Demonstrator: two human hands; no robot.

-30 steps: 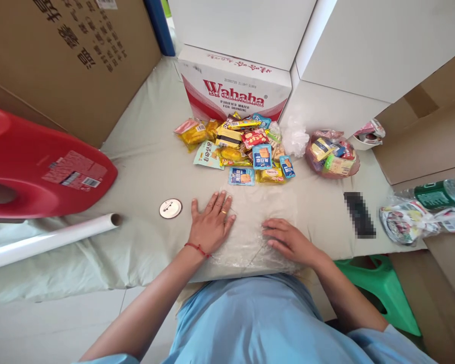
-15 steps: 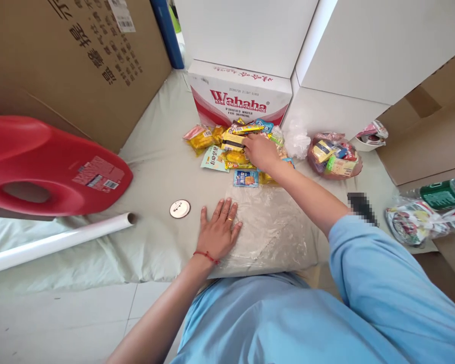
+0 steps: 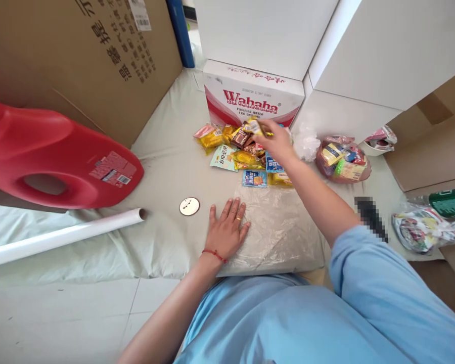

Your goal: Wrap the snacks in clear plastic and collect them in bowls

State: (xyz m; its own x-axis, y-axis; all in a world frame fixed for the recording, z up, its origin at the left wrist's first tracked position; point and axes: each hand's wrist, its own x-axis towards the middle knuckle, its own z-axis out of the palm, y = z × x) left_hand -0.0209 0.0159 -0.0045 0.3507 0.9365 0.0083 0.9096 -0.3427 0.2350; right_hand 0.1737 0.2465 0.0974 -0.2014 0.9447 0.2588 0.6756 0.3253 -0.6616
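Observation:
My right hand is over the heap of wrapped snacks, its fingers closed on a yellow snack packet. Below it in the pile are a brown packet, a pale green packet and blue packets. My left hand lies flat with fingers spread, partly on a clear plastic bag spread over the cloth. A round badge, pin side up, lies to the left of that hand.
Behind the snacks stands a Wahaha water carton. At left are a red jug, a white roll and a large cardboard box. On the right sit a bowl of snacks, a white bowl and a green-labelled bottle.
My right hand has lifted a yellow packet from the heap, uncovering the brown packet. My left hand stays flat on the bag. The whole view has shifted slightly.

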